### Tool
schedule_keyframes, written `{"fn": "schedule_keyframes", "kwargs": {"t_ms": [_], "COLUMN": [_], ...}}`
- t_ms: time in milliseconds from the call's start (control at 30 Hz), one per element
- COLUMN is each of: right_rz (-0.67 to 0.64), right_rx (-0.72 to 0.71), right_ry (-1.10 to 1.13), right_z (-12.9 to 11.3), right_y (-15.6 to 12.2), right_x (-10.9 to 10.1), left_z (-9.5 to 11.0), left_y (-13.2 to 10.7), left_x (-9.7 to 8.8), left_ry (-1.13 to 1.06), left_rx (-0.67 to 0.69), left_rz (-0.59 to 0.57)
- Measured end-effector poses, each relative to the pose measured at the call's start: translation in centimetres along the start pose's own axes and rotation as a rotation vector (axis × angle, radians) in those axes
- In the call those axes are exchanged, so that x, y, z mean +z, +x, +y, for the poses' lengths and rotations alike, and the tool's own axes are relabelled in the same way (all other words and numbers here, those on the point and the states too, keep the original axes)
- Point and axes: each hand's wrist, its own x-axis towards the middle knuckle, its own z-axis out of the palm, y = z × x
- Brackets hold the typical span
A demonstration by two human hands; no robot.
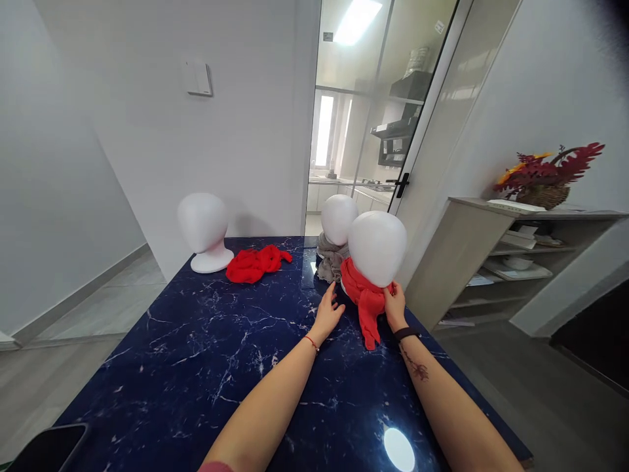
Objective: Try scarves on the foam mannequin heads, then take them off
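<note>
A white foam mannequin head (377,248) stands at the table's right side with a red scarf (369,303) wrapped around its neck, one end hanging down in front. My right hand (395,307) is at the right side of that neck, its fingers closed on the scarf's edge. To the left of the same scarf, my left hand (328,313) hovers just over the table with thumb and fingers apart, holding nothing. Just behind is a second white mannequin head (339,219) wearing a grey scarf (331,261).
At the far left a third mannequin head (204,226) has a bare neck, with a crumpled red scarf (256,263) beside it. All stand on a dark blue marbled table (206,354). A phone (49,449) lies at the near left corner. Shelves (515,262) stand beyond the right edge.
</note>
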Motion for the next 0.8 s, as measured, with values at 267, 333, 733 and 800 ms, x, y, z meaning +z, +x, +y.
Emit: {"fn": "schedule_keyframes", "kwargs": {"t_ms": [267,333,733,800], "right_rz": [0.288,0.323,0.01,-0.071], "right_rx": [0.062,0.067,0.048,0.076], "right_ry": [0.072,0.104,0.446,0.447], "right_z": [-0.7,-1.3,-8.3,-9.0], "right_y": [-0.1,0.0,-6.1,-8.5], "right_x": [-0.2,-0.4,2.4,3.6], "left_z": [0.6,1.2,3.3,3.7], "left_y": [-1.1,-1.7,-4.6,-5.2], "left_x": [-0.8,-0.7,-1.2,-2.1], "left_ry": [0.043,0.19,0.309,0.272], "left_rx": [0.059,0.161,0.407,0.401], "left_rz": [-0.086,-0.109,0.227,0.306]}}
